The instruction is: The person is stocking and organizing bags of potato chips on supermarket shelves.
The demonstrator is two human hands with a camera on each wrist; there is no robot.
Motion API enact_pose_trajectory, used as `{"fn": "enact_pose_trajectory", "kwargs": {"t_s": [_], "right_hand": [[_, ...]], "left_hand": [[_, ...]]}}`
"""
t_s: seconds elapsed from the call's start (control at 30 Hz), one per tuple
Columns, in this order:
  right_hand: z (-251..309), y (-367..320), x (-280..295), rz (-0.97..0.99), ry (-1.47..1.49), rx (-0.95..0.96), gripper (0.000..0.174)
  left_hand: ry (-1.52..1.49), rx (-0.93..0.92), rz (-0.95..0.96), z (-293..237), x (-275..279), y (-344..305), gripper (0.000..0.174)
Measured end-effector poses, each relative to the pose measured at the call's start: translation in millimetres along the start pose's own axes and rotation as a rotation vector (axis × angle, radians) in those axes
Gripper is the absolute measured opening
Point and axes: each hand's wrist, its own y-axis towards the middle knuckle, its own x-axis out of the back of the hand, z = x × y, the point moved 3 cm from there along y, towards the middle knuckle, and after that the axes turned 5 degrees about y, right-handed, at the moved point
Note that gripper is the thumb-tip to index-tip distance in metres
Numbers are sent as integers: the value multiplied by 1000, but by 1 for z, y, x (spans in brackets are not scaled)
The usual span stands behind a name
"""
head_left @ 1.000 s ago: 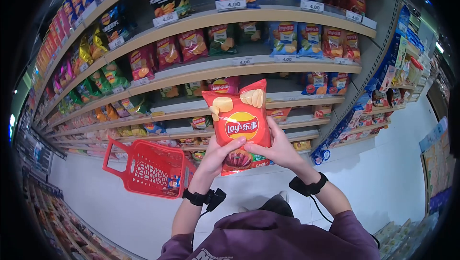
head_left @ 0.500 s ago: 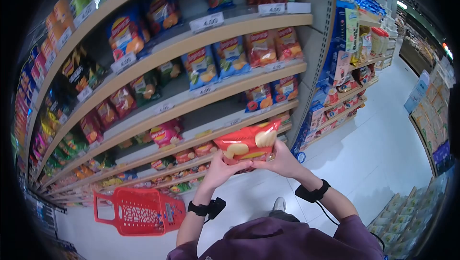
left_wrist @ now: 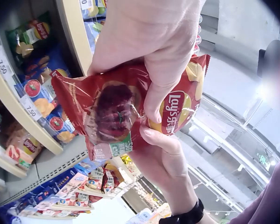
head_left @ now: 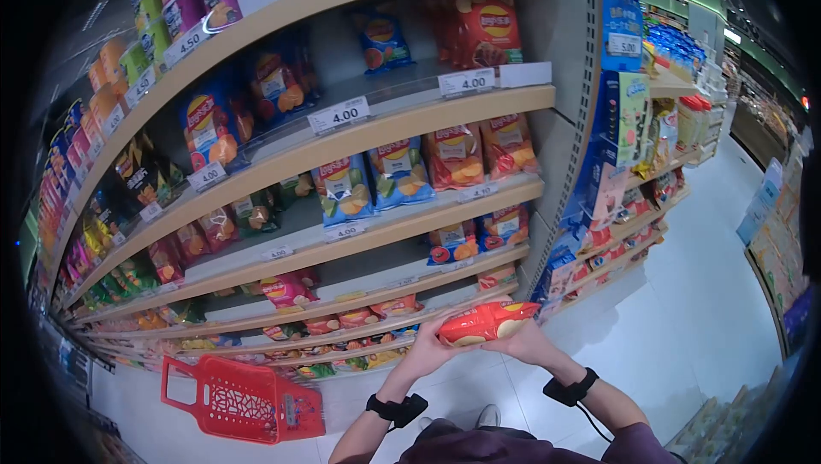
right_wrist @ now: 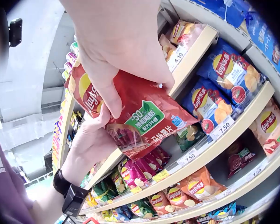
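Observation:
Both hands grip a red bag of Lay's chips (head_left: 486, 324), one at each side, low in front of the shelves in the head view. The left hand (head_left: 428, 351) is at the bag's left end, the right hand (head_left: 528, 344) at its right end. In the left wrist view the left hand (left_wrist: 151, 42) spans the bag (left_wrist: 116, 109), its thumb on the front close to the other thumb. The right wrist view has the right hand (right_wrist: 116, 46) across the bag (right_wrist: 144, 116), thumb on the printed face.
A red basket (head_left: 239, 400) stands on the floor at lower left. Shelves (head_left: 359, 130) of chip bags with price tags fill the left and middle. A side rack (head_left: 637, 199) of packets is at the right, beside a white floor aisle (head_left: 684, 293). Shoes show at the bottom.
The bag and both hands have moved lower and to the right in the head view, and the bag has tilted from face-on to nearly edge-on. The view has swung rightward along the shelves.

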Motion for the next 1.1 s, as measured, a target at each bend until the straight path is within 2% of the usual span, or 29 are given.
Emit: {"fn": "enact_pose_trajectory", "kwargs": {"t_s": [0.03,0.13,0.17,0.3,0.4,0.5,0.6,0.63,0.73,0.77,0.83,0.87,0.9,0.93,1.0,1.1], "right_hand": [[-10,4,-3,32,16,-61,63],[-23,20,-22,70,71,-48,63],[-29,25,-28,85,61,-47,62],[-28,51,-52,184,37,39,59],[-36,72,-65,244,31,-101,57],[-30,96,-76,296,11,-77,58],[-15,117,-80,362,-196,44,61],[-13,121,-81,359,-150,62,62],[-31,133,-80,357,-316,-12,64],[-25,136,-82,314,-160,34,67],[-9,148,-85,277,7,78,72],[8,153,-86,265,-22,33,72],[13,160,-87,271,134,-37,70],[20,166,-88,251,231,-41,68],[30,175,-84,213,195,-26,67],[36,181,-85,136,310,-118,66]], "left_hand": [[-33,21,-10,4,3,-4,65],[-85,166,-69,18,19,-20,63],[28,157,-76,17,26,-25,63],[26,229,-153,26,52,-38,64],[-6,290,-232,31,71,-47,65],[-31,324,-257,25,94,-42,67],[-17,150,-319,29,111,-37,67],[9,98,-305,33,114,-33,59],[-165,212,-281,49,121,-28,50],[-85,189,-324,61,126,-28,51],[-216,92,-384,38,132,-24,62],[-257,24,-440,31,137,-22,61],[-281,-33,-471,18,141,-18,61],[-307,-53,-455,8,147,-13,58],[-334,-22,-465,-14,156,-7,53],[-364,-7,-530,-20,158,5,48]]}}
